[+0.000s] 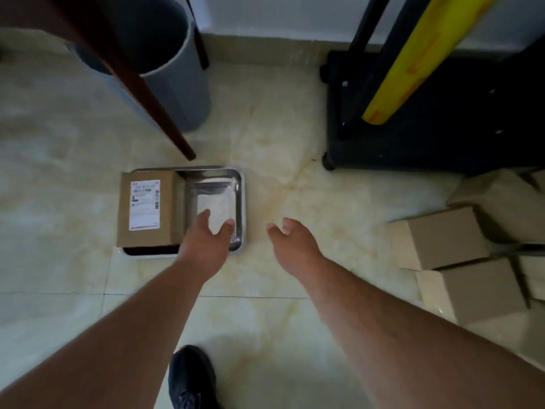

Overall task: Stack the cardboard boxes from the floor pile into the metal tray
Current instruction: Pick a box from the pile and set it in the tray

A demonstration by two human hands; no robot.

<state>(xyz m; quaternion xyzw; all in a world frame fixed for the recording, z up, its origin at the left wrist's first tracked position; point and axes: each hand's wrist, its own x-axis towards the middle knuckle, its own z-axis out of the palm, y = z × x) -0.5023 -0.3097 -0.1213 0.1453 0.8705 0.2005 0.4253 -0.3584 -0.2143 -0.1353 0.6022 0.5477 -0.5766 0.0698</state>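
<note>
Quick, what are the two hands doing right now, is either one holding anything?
Left hand: open, fingers spread over the metal tray, holding nothing.
Right hand: open, fingers relaxed above the floor, holding nothing.

Bare forearms, black laced shoe (191, 376)

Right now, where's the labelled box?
Head view, left of centre: the labelled box sits in the left half of the metal tray on the floor, just left of the left hand.

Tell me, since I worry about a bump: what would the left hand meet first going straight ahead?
Probably the bare floor of the metal tray; the left hand points into its open half, beside the box.
</note>
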